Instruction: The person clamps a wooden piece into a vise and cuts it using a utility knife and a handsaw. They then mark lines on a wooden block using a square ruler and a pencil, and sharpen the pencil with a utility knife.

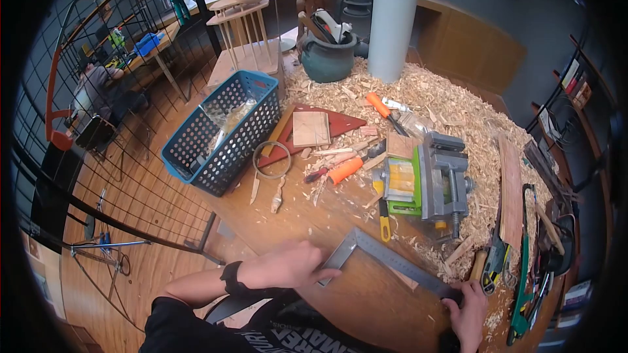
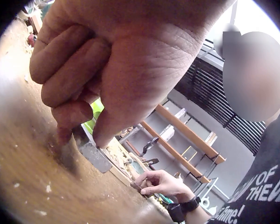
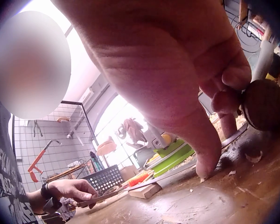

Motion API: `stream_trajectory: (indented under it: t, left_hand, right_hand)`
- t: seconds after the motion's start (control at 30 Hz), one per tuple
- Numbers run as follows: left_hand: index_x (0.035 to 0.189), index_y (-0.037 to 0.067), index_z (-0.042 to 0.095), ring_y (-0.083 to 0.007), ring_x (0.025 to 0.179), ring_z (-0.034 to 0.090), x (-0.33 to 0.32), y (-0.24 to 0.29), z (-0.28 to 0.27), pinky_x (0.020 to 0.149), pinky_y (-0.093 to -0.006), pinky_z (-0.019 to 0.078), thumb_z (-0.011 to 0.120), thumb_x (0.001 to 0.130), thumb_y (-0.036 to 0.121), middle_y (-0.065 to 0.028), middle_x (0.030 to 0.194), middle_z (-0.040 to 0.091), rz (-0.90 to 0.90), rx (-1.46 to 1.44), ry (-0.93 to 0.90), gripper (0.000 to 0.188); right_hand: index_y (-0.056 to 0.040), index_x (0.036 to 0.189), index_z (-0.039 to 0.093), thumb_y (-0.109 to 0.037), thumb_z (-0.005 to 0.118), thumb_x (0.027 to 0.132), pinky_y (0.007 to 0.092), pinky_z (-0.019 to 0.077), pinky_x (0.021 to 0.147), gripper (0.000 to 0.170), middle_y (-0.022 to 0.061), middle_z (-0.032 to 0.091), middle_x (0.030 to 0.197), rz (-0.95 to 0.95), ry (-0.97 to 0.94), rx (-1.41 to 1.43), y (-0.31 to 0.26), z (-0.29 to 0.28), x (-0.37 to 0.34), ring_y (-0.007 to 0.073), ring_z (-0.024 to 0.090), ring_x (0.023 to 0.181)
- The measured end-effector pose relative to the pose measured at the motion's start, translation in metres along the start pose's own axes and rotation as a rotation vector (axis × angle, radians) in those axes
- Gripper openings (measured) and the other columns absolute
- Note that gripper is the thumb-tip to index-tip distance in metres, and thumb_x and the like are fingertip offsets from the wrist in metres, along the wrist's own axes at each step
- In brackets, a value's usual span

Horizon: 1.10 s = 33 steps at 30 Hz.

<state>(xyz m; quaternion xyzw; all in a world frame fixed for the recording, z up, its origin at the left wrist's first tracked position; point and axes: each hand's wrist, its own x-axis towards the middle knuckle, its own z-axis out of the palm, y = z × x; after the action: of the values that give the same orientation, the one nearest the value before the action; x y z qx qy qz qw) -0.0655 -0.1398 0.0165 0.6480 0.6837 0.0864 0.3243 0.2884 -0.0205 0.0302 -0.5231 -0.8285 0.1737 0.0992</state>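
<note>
1. Head view: my left hand (image 1: 294, 265) pinches the short leg of a metal square (image 1: 402, 265), and my right hand (image 1: 468, 307) grips the far end of its long leg, thumb on the near side. The square lies across the bare front part of the workbench (image 1: 379, 320), its corner pointing away from me. A small wooden block (image 1: 407, 280) shows at the long leg's near edge. Beyond the corner stands a grey vise (image 1: 437, 186) with a green part along its left; to the left of it lie a tool with an orange handle (image 1: 345, 170) and a square piece of wood (image 1: 311, 129) on a red triangle (image 1: 350, 123). A blue basket (image 1: 239, 137) stands farther left, and wood shavings (image 1: 468, 101) spread behind and to the right. Near my right hand lies a saw with a green handle (image 1: 521, 304)

2. Left wrist view: my left thumb and forefinger are closed on the short leg, with its flat metal end jutting out below them; the other fingers are curled in. My right hand is bent at the opposite end, and wall shelves (image 2: 177, 123) rise behind it

3. Right wrist view: my right thumb and fingers straddle the long leg, thumb tip down at the bench, with little gap between them. A dark round end (image 3: 263, 105) sits just beside my fingers; I cannot tell what it belongs to. The block lies by the leg between my two hands, and my left hand holds the opposite end
</note>
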Motion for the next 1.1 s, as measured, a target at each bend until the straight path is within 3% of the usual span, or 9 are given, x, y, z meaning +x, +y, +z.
stream_trajectory:
  t: [0.23, 0.43, 0.53, 0.63, 0.73, 0.8, 0.83, 0.9, 1.1]
  left_hand:
    - [0.096, 0.003, 0.067, -0.0408, 0.071, 0.065, 0.004, 0.002, -0.004, 0.064, -0.0473, 0.052, 0.059, 0.094, 0.051, -0.0205, 0.074, 0.066, -0.004, 0.053, -0.049, 0.048]
    - [0.095, 0.003, 0.067, -0.0409, 0.071, 0.065, 0.005, -0.004, -0.015, 0.065, -0.048, 0.0516, 0.059, 0.094, 0.052, -0.0208, 0.073, 0.065, -0.042, 0.102, -0.079, 0.05]
    - [0.1, 0.003, 0.067, -0.0381, 0.072, 0.066, 0.009, -0.004, -0.034, 0.067, -0.0457, 0.0525, 0.061, 0.093, 0.053, -0.0209, 0.074, 0.065, -0.069, 0.079, 0.042, 0.051]
    - [0.112, 0.004, 0.067, -0.0189, 0.069, 0.066, 0.029, -0.038, -0.044, 0.063, -0.0353, 0.0525, 0.063, 0.095, 0.044, -0.0091, 0.09, 0.071, 0.015, -0.302, 0.196, 0.044]
    - [0.114, 0.004, 0.067, -0.009, 0.065, 0.061, 0.045, -0.052, -0.071, 0.056, -0.0249, 0.0479, 0.062, 0.098, 0.038, -0.0015, 0.088, 0.068, -0.069, -0.608, 0.213, 0.038]
    - [0.115, 0.004, 0.066, -0.0032, 0.061, 0.056, 0.056, -0.068, -0.083, 0.051, -0.0174, 0.0409, 0.061, 0.099, 0.035, 0.0019, 0.083, 0.065, -0.264, -0.81, 0.28, 0.036]
    - [0.114, 0.001, 0.065, -0.002, 0.059, 0.054, 0.063, -0.078, -0.085, 0.049, -0.0167, 0.0378, 0.062, 0.099, 0.032, 0.0032, 0.081, 0.063, -0.232, -0.921, 0.331, 0.035]
    - [0.117, -0.002, 0.061, -0.0048, 0.06, 0.054, 0.069, -0.089, -0.089, 0.05, -0.0168, 0.0409, 0.058, 0.099, 0.029, -0.0083, 0.104, 0.067, -0.25, -1.081, 0.419, 0.036]
    - [0.115, -0.003, 0.058, -0.0062, 0.061, 0.05, 0.085, -0.118, -0.088, 0.049, -0.0179, 0.0413, 0.048, 0.103, 0.025, -0.0129, 0.108, 0.064, -0.23, -1.656, 0.546, 0.032]
  right_hand:
    - [-0.0007, 0.094, 0.068, -0.005, 0.081, 0.063, 0.0418, 0.0454, 0.076, 0.034, 0.0139, 0.06, 0.092, -0.004, 0.012, -0.003, 0.0, 0.001, 0.001, 0.0358, 0.06, 0.087]
    - [-0.0011, 0.095, 0.068, -0.003, 0.083, 0.062, 0.0382, 0.0458, 0.066, 0.036, 0.0125, 0.059, 0.09, 0.012, -0.01, 0.02, -0.006, -0.001, 0.002, 0.0304, 0.059, 0.072]
    - [-0.0014, 0.095, 0.068, -0.002, 0.083, 0.062, 0.0371, 0.0453, 0.063, 0.036, 0.0116, 0.059, 0.089, 0.029, -0.026, 0.061, -0.005, 0.001, 0.003, 0.0277, 0.058, 0.068]
    - [-0.0014, 0.095, 0.068, -0.003, 0.083, 0.063, 0.0366, 0.0449, 0.062, 0.036, 0.0107, 0.059, 0.088, -0.012, 0.003, 0.051, -0.003, 0.004, 0.003, 0.0265, 0.057, 0.068]
    - [-0.0015, 0.096, 0.068, -0.003, 0.083, 0.062, 0.0359, 0.0443, 0.061, 0.037, 0.0099, 0.058, 0.089, -0.031, 0.019, 0.022, -0.002, 0.005, 0.003, 0.0258, 0.056, 0.065]
    - [-0.0017, 0.097, 0.068, -0.003, 0.084, 0.062, 0.0352, 0.0438, 0.061, 0.038, 0.0096, 0.058, 0.09, -0.036, 0.017, 0.007, -0.002, 0.004, 0.002, 0.0241, 0.054, 0.063]
    - [-0.0017, 0.097, 0.068, -0.003, 0.084, 0.062, 0.0352, 0.0438, 0.061, 0.038, 0.0096, 0.058, 0.09, -0.036, 0.014, 0.007, -0.003, 0.004, 0.002, 0.0241, 0.054, 0.063]
    - [-0.0023, 0.098, 0.068, -0.003, 0.084, 0.062, 0.0348, 0.0435, 0.061, 0.039, 0.0092, 0.058, 0.09, 0.029, -0.011, 0.051, -0.004, 0.004, 0.001, 0.0226, 0.052, 0.061]
    - [-0.0028, 0.099, 0.069, -0.003, 0.083, 0.063, 0.0344, 0.0433, 0.06, 0.039, 0.0088, 0.057, 0.09, 0.027, -0.007, 0.061, -0.004, 0.005, 0.002, 0.0217, 0.052, 0.06]
